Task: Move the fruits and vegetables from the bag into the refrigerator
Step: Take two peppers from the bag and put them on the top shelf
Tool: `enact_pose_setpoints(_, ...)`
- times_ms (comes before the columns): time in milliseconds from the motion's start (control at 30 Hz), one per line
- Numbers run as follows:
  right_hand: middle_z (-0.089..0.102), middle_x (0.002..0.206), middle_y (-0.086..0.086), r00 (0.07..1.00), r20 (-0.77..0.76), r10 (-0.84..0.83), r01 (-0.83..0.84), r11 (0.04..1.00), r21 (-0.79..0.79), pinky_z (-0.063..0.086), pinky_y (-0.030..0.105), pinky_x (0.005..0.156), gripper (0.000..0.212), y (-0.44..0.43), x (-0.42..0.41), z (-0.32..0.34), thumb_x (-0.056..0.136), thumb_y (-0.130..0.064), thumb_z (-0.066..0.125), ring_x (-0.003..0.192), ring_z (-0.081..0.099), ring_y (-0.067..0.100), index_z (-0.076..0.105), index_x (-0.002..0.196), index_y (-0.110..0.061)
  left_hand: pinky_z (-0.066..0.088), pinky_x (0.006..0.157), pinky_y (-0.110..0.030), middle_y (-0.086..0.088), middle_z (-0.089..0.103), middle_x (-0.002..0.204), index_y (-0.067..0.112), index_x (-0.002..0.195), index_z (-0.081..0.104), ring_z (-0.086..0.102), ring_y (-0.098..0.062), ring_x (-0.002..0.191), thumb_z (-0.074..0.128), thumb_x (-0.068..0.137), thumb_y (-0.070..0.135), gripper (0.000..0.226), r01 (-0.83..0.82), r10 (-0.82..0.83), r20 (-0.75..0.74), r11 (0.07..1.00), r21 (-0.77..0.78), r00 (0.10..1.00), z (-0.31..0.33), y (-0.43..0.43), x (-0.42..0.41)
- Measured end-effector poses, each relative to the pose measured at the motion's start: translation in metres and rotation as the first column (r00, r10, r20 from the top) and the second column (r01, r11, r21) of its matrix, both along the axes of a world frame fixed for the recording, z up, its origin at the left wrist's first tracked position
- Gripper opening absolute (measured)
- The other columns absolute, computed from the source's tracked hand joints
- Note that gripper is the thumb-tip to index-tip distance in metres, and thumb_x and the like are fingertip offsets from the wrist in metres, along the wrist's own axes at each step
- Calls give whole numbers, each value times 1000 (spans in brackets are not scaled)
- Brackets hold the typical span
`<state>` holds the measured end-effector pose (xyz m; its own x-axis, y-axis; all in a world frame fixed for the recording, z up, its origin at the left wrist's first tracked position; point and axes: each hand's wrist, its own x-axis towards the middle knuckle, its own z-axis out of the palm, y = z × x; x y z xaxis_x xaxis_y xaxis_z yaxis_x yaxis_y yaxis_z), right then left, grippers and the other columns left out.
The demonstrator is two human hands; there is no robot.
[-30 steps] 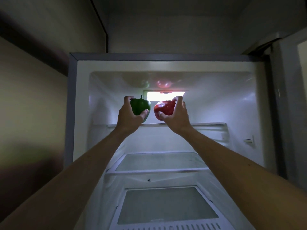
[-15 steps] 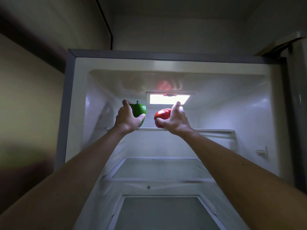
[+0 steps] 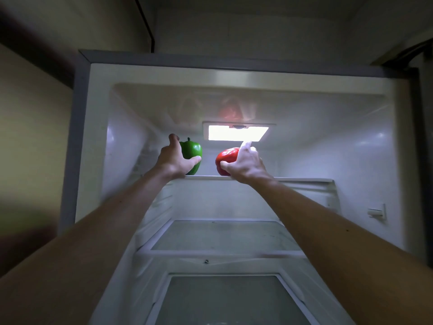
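The refrigerator (image 3: 98, 137) stands open before me, lit from a lamp in its ceiling. My left hand (image 3: 173, 160) grips a green bell pepper (image 3: 192, 151), which stands upright on the top shelf (image 3: 302, 179). My right hand (image 3: 246, 164) grips a red bell pepper (image 3: 226, 158) a little to the right, its base at the shelf's front edge. Both arms reach up and forward into the top compartment. The bag is out of view.
Below the top shelf lie two glass shelves (image 3: 225, 235), bare. The ceiling lamp (image 3: 237, 133) glows just above the peppers. A small switch (image 3: 376, 212) sits on the right inner wall. A dark wall (image 3: 30, 137) borders the fridge on the left.
Both hands have moved forward and down with the peppers, from above the top shelf's edge to resting on it. The view has drawn closer to the fridge.
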<state>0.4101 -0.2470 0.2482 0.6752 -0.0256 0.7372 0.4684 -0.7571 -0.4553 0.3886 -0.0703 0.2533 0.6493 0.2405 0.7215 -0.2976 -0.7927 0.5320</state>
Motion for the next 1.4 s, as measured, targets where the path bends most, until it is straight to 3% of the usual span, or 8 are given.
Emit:
enact_pose_setpoints(300,40,130,20,1000,21,8,-8,1000,16,47,42,98,98,-4,-11,-3,79,-40,71,121,46,37,11,150,-9,38,93,-33,-20,40,135,12,140,24,46,-35,121,72,81,36,79,-9,9,54,1000,-2,999,-5,0,-16)
enact_pose_setpoints(500,38,125,20,998,58,31,-33,999,33,42,43,97,83,-6,-24,-3,79,-40,71,121,41,39,23,140,-10,32,84,-28,-19,37,136,13,141,23,46,-34,122,72,82,35,80,-21,18,77,999,45,997,-4,8,-43)
enact_pose_setpoints(733,41,124,18,988,155,22,-35,996,79,48,46,90,68,-7,-47,-9,78,-38,73,115,46,37,34,127,-11,34,85,-28,-18,39,132,15,137,27,46,-33,120,70,83,34,71,8,-20,92,991,131,996,-9,6,-72)
enact_pose_setpoints(1100,38,139,18,975,220,-14,10,1000,20,43,44,97,87,-23,-89,-33,80,-34,74,127,42,36,21,145,-12,40,85,-28,-15,49,128,11,134,34,51,-27,111,75,79,31,71,114,-150,153,968,224,977,-37,-8,-93)
enact_pose_setpoints(1267,39,136,18,976,219,-7,11,1000,-15,43,45,95,86,-32,-107,-39,80,-34,74,124,42,36,22,145,-12,46,88,-32,-14,50,127,12,134,33,53,-28,111,77,77,31,75,145,-178,127,962,233,976,-43,-10,-116)
enact_pose_setpoints(1400,40,133,17,974,222,37,-30,999,-34,44,44,93,81,-34,-124,-37,80,-36,74,123,44,35,26,142,-15,40,81,-29,-12,53,118,13,135,33,55,-26,104,76,79,32,73,116,-149,122,964,240,981,-41,-6,-139)
